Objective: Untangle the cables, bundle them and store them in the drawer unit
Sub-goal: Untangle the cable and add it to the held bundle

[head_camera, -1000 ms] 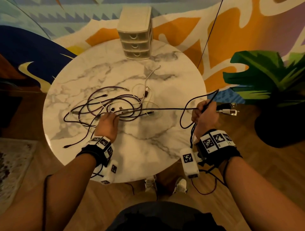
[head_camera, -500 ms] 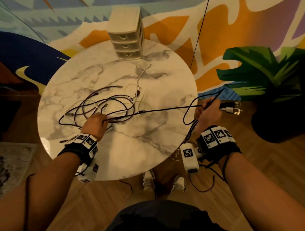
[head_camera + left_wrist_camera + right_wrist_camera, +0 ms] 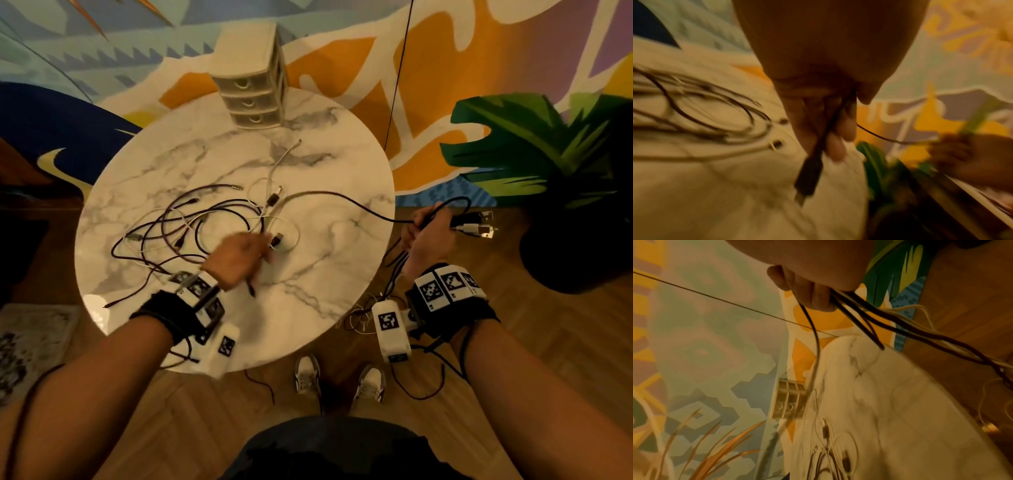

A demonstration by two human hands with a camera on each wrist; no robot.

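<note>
Black cable [image 3: 346,200] strung between our hands: left hand [image 3: 239,255] fingers curled round its plug end, right hand [image 3: 428,233] gripping several cables.

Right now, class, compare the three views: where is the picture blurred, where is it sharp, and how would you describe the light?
Head view: warm dim light; left hand smeared, right hand and drawer unit sharp. Left wrist view: blurred throughout, cable plug soft. Right wrist view: held cables fairly crisp, table streaked.
</note>
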